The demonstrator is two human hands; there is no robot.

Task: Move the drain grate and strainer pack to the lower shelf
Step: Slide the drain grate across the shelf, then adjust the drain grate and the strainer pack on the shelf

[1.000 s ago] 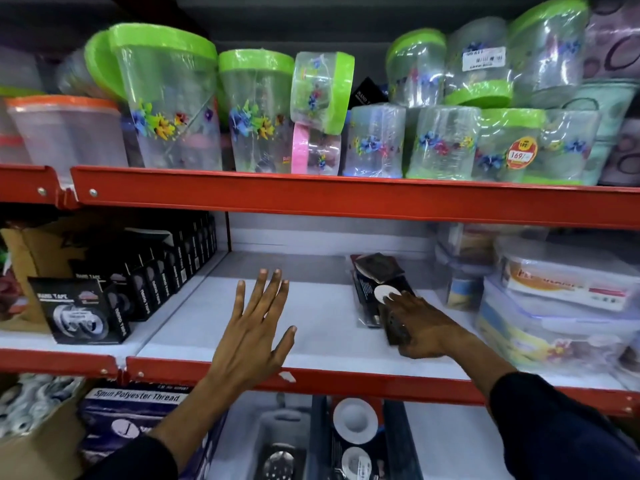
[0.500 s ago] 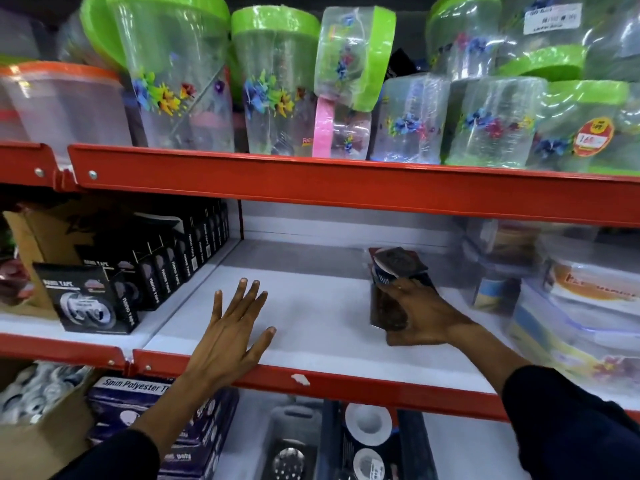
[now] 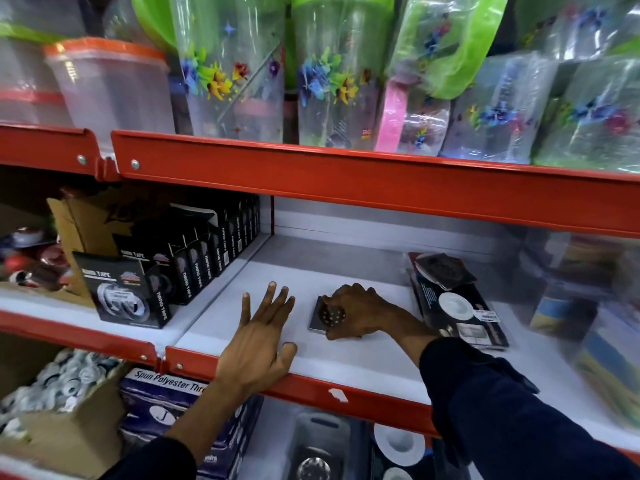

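Observation:
My right hand (image 3: 360, 311) is closed over a square metal drain grate (image 3: 320, 315) with a perforated round centre, lying flat on the white middle shelf (image 3: 363, 355). To its right lies a dark strainer pack (image 3: 460, 306) with a white disc on it, and another dark pack rests on its far end. My left hand (image 3: 261, 337) rests open on the shelf's front edge, fingers spread, holding nothing. On the lower shelf below, similar packs (image 3: 398, 445) and a grey grate pack (image 3: 318, 448) are partly visible.
Black nano tape boxes (image 3: 194, 265) fill the middle shelf's left side. Clear plastic containers (image 3: 595, 306) stand at the right. Floral jars with green lids (image 3: 329, 81) crowd the top shelf. A thread box (image 3: 166, 396) and a cardboard box of rolls (image 3: 59, 403) sit below left.
My right hand has slid the drain grate leftward away from the strainer pack toward the shelf's middle. My left hand stayed on the shelf edge. The camera moved closer.

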